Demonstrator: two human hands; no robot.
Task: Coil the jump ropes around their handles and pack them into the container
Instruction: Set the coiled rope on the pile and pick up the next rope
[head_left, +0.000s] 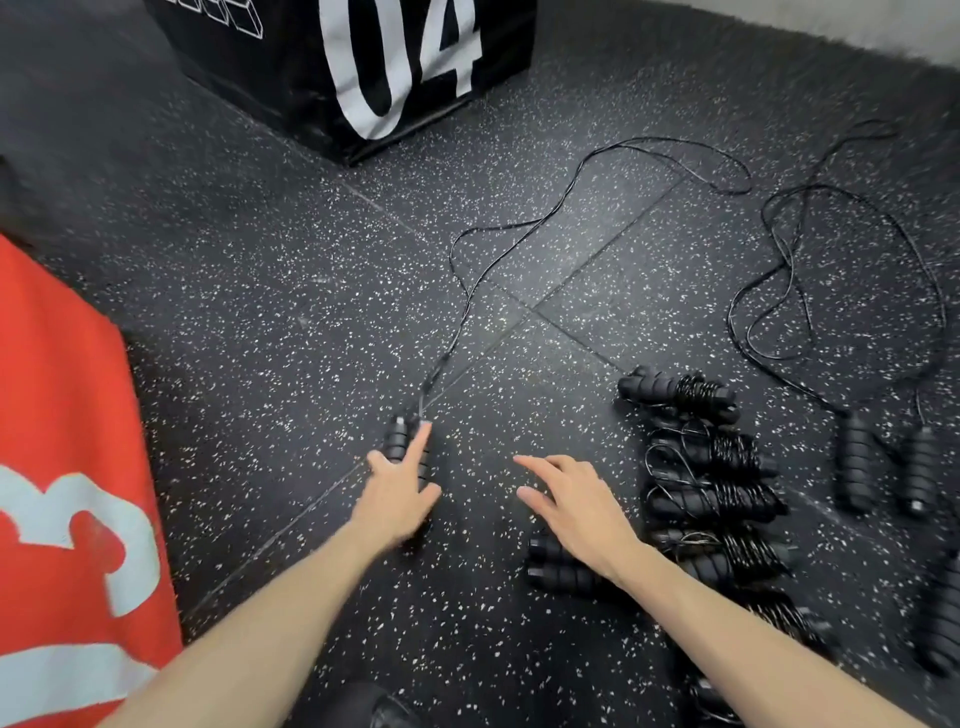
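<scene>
A black jump rope's two foam handles (396, 440) lie side by side on the floor at centre. Its thin cord (519, 224) trails away loose toward the back right. My left hand (400, 499) rests on these handles with fingers stretched out straight over them. My right hand (576, 512) hovers open just to the right, holding nothing. To its right lies a row of several coiled jump ropes (719, 501), cord wound round the handles. One more pair of handles (556, 566) shows under my right wrist. No container can be made out.
A second uncoiled rope (779, 291) sprawls at the far right, its handles (852, 465) near the coiled row. A black box marked 04 (363, 78) stands at the back. A red box (67, 467) fills the left edge. The floor is speckled black rubber.
</scene>
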